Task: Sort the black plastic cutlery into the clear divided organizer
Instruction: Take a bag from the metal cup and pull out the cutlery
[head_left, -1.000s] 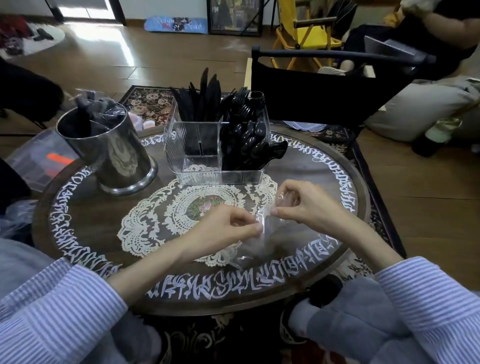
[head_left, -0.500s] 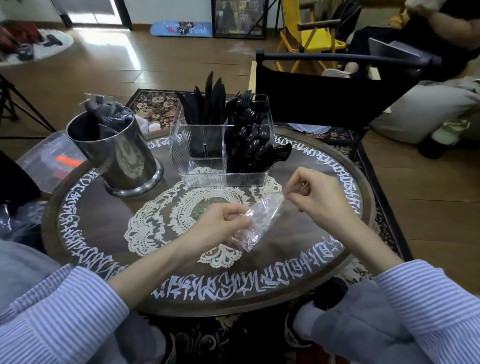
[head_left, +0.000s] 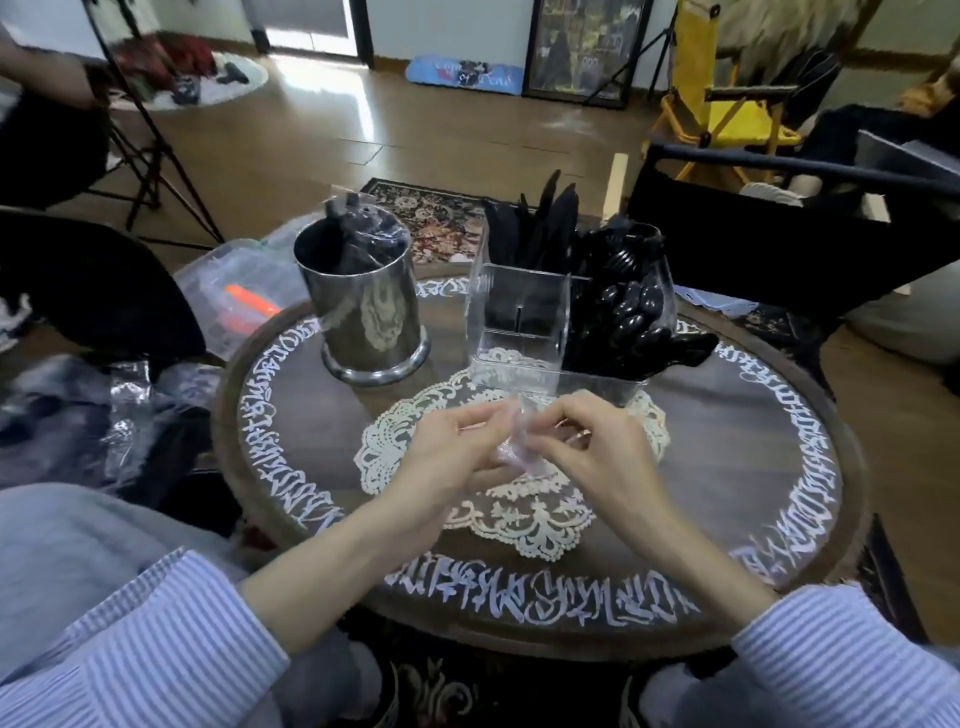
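My left hand (head_left: 457, 457) and right hand (head_left: 592, 447) sit close together above the lace doily (head_left: 519, 519), both pinching a small crumpled clear wrapper (head_left: 511, 452) between them. Just beyond, on the worktop (head_left: 727, 467), I see the clear divided organizer (head_left: 524, 322): glossy black spoons (head_left: 634, 317) crowd its right compartment, black knives (head_left: 540, 223) stand upright at the back. A steel cup (head_left: 369, 312) stands to its left.

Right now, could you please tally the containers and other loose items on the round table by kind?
Metal cup holding wrapped cutlery: 1
Clear divided organizer: 1
Lace doily: 1
Clear plastic wrapper, pinched by the left hand and right hand: 1
Total: 4
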